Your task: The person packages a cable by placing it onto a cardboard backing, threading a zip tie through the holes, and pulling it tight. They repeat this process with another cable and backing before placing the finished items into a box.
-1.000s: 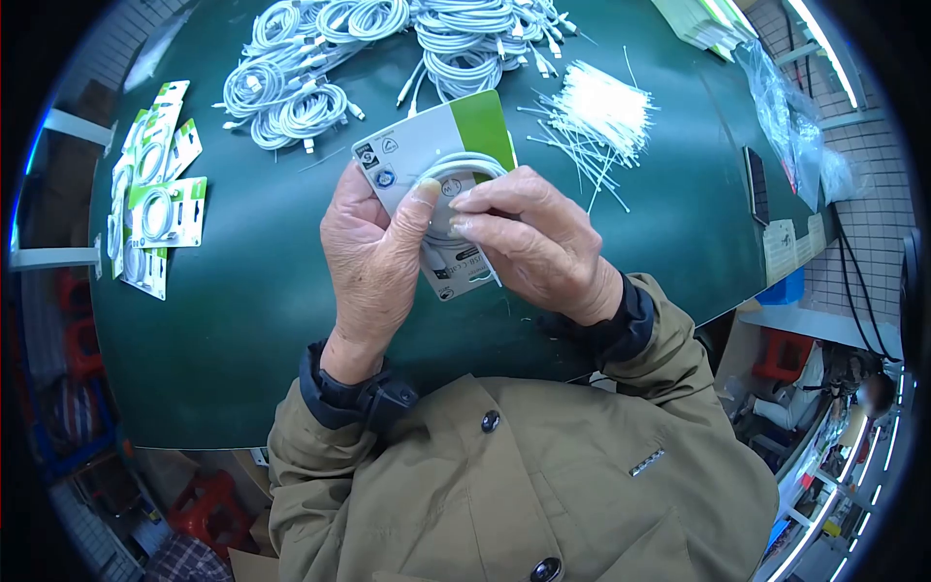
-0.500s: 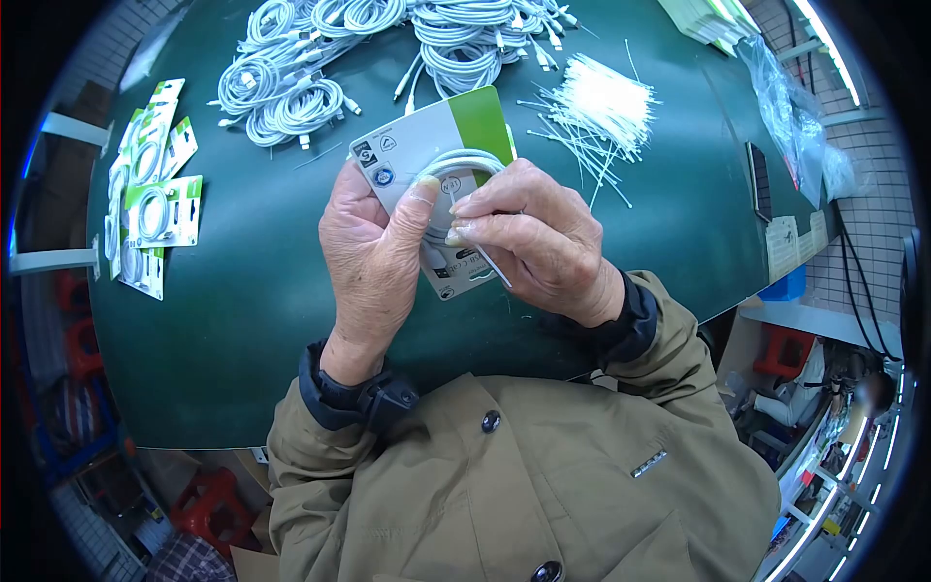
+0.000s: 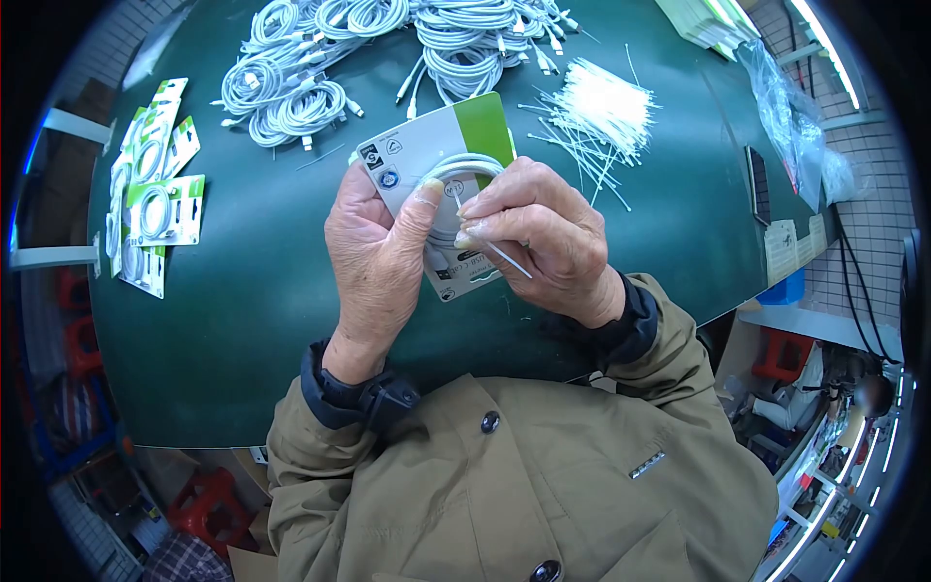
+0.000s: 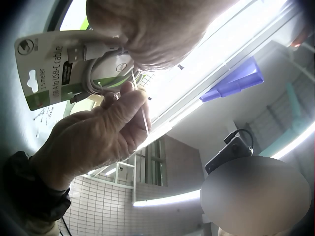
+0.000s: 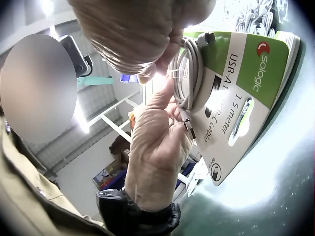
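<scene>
Swung outward since the earlier frame: the tail of the white tie [image 3: 512, 262], now poking out more clearly beneath the right hand [image 3: 551, 238]. That hand is nearly closed, thumb and fingertips pinching the thin strip close to the coiled cable [image 3: 464, 161]. And the left hand [image 3: 373, 257] has the card [image 3: 422, 136] gripped, thumb at the coil's edge, fingers behind, holding the lot tilted above the tabletop [image 3: 242, 330]. So this looks like the fastening step, tie being worked to bind cable to card. Next move, I'd judge, calls for a firm pull on that tail while the left thumb keeps the coil flat. Beyond the right hand lies the pile of ties [image 3: 606, 107]; well left of the left hand, the carded cables [image 3: 167, 209].
</scene>
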Available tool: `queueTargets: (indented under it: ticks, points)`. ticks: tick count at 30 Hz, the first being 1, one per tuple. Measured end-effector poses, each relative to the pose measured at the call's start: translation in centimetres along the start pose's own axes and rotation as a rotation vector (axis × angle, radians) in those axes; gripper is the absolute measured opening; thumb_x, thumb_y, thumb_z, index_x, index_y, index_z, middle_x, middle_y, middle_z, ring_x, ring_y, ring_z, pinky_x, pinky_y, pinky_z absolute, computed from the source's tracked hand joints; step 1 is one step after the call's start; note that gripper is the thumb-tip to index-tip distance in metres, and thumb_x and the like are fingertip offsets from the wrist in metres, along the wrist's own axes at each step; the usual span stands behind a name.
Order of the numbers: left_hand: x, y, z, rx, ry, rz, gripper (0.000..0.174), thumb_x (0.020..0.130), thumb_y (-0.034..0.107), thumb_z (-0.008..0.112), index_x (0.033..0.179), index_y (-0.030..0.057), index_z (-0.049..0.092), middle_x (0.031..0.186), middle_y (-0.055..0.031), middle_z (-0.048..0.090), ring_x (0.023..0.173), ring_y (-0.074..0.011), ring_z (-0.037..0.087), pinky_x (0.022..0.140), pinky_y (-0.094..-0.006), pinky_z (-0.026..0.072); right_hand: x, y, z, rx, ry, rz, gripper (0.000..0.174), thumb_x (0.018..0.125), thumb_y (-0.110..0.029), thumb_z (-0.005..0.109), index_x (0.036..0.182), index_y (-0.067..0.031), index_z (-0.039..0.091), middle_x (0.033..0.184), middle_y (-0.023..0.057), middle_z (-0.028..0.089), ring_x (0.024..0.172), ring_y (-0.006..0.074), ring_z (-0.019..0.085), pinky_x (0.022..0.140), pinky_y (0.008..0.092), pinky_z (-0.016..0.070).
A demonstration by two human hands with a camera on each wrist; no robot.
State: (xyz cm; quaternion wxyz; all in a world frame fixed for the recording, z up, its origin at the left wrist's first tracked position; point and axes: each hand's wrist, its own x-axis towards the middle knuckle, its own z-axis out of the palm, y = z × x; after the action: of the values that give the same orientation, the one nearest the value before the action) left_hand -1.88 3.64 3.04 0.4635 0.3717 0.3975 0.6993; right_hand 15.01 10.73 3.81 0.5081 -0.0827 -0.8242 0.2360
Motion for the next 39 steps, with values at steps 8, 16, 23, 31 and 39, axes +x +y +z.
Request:
queueTargets:
  ticks: [8, 16, 23, 31, 39]
  points:
    - [-0.1, 0.0, -0.2, 0.012, -0.011, -0.015, 0.038, 0.104, 0.007, 0.070, 0.137, -0.0038, 0.056, 0.125, -0.0150, 0.072, 0.110, -0.0176, 0.071, 0.097, -0.0333, 0.0579, 0.1, -0.1, 0.2, 0.026, 0.043, 0.042, 0.022, 0.082, 0.002, 0.085, 0.095, -0.0047, 0.069, 0.099, 0.0101, 0.074, 0.086, 0.0238, 0.074, 0.072, 0.0351, 0.0592]
    - [-0.2, -0.3, 0.0, 0.012, 0.003, -0.026, 0.035, 0.104, 0.004, 0.068, 0.136, -0.0048, 0.056, 0.123, -0.0136, 0.073, 0.109, -0.0155, 0.072, 0.093, -0.0300, 0.0585, 0.4, -0.1, -0.3, 0.030, 0.030, 0.085, 0.023, 0.085, 0.002, 0.086, 0.098, -0.0020, 0.068, 0.098, 0.0143, 0.076, 0.088, 0.0236, 0.075, 0.075, 0.0355, 0.0594]
    - [-0.9, -1.0, 1.0, 0.008, -0.041, -0.115, 0.038, 0.104, 0.003, 0.066, 0.140, -0.0036, 0.055, 0.127, -0.0139, 0.072, 0.111, -0.0162, 0.071, 0.097, -0.0310, 0.0575, 0.2, 0.3, -0.2, -0.006, 0.182, 0.221, 0.018, 0.089, 0.000, 0.083, 0.099, -0.0047, 0.068, 0.096, 0.0103, 0.076, 0.077, 0.0160, 0.073, 0.064, 0.0266, 0.0563]
    - [-1.0, -1.3, 1.2, 0.029, -0.036, -0.124, 0.035, 0.104, 0.003, 0.066, 0.137, -0.0044, 0.057, 0.124, -0.0132, 0.073, 0.110, -0.0149, 0.072, 0.093, -0.0299, 0.0592, 1.0, 1.4, -1.5, -0.250, 0.017, 0.144, 0.018, 0.088, 0.006, 0.080, 0.104, 0.0006, 0.076, 0.096, 0.0122, 0.078, 0.085, 0.0234, 0.074, 0.073, 0.0327, 0.0591]
    - [-1.0, -1.2, 1.2, 0.059, -0.030, -0.119, 0.036, 0.104, 0.004, 0.068, 0.137, -0.0049, 0.057, 0.123, -0.0132, 0.074, 0.109, -0.0142, 0.071, 0.093, -0.0297, 0.0591, 0.5, 2.3, -2.0, -0.299, -0.043, 0.002, 0.035, 0.078, 0.004, 0.080, 0.111, -0.0083, 0.077, 0.098, 0.0084, 0.072, 0.085, 0.0253, 0.069, 0.071, 0.0345, 0.0588]
